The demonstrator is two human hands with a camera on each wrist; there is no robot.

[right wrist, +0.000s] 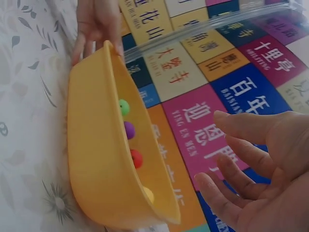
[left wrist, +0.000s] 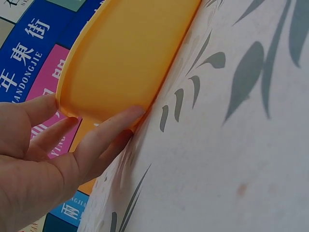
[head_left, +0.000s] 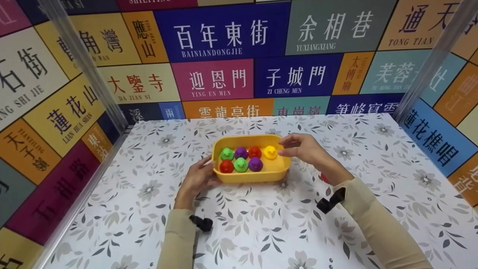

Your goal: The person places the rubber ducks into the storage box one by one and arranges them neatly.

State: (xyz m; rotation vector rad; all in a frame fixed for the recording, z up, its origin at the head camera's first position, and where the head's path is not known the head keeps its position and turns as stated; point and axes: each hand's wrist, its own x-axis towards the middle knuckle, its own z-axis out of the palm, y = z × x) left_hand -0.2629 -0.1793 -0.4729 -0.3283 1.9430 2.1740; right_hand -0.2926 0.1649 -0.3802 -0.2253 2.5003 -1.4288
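Observation:
A yellow plastic basin [head_left: 252, 177] holds small rubber ducks in two rows. The back row has a green duck [head_left: 227, 154], a purple duck [head_left: 241, 152], a red duck [head_left: 254, 152] and a yellow duck [head_left: 270, 152]. In front of them are a red duck [head_left: 226, 166], a green duck [head_left: 240, 164] and a purple duck [head_left: 255, 164]. My left hand [head_left: 195, 177] holds the basin's left end, fingers spread from rim to base [left wrist: 140, 112]. Beside the right rim, near the yellow duck, hovers my right hand [head_left: 304, 147], its loosely bent fingers [right wrist: 212, 188] holding nothing.
A small red object [head_left: 324, 178] lies on the table, partly hidden by my right forearm. The floral-patterned tabletop [head_left: 246, 231] is bordered by walls [head_left: 224, 33] of coloured sign panels, with clear corner posts.

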